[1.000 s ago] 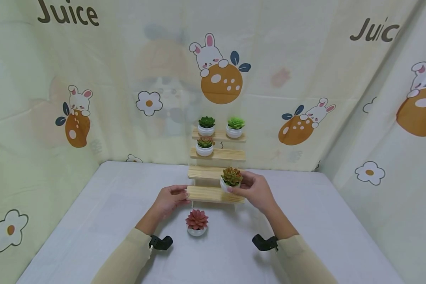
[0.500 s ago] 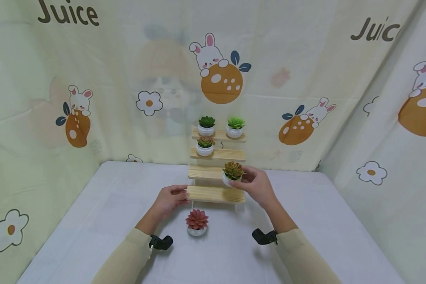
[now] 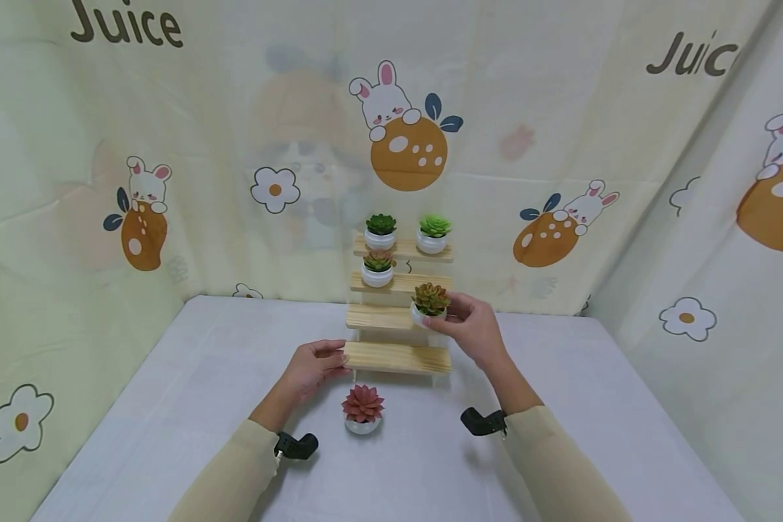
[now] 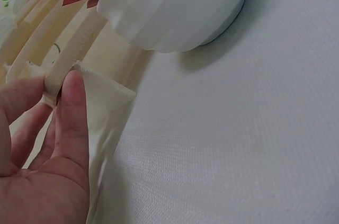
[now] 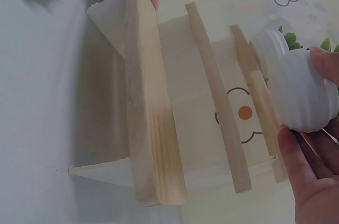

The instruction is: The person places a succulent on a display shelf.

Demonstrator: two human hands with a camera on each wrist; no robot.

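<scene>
In the head view, my right hand (image 3: 475, 330) grips the white pot of a succulent (image 3: 431, 299) with green-and-reddish leaves. It is in front of the right part of the stepped wooden stand (image 3: 398, 357), around the second board from the bottom. The right wrist view shows thumb and fingers around this white pot (image 5: 299, 89), apart from the boards nearest it. At the lowest board's left end, my left hand (image 3: 316, 368) pinches the wood between thumb and fingers. A red succulent (image 3: 363, 404) in a white pot stands on the table before the stand.
On the top board stand a dark green succulent (image 3: 381, 226) and a light green succulent (image 3: 434, 228). A reddish-green succulent (image 3: 378, 265) sits at the left of the board below. A printed curtain (image 3: 235, 101) hangs behind the white table (image 3: 248, 326).
My right hand has raised the green-and-reddish succulent from the lowest board's level, moving it up and slightly right. The left hand stays at the board's end.
</scene>
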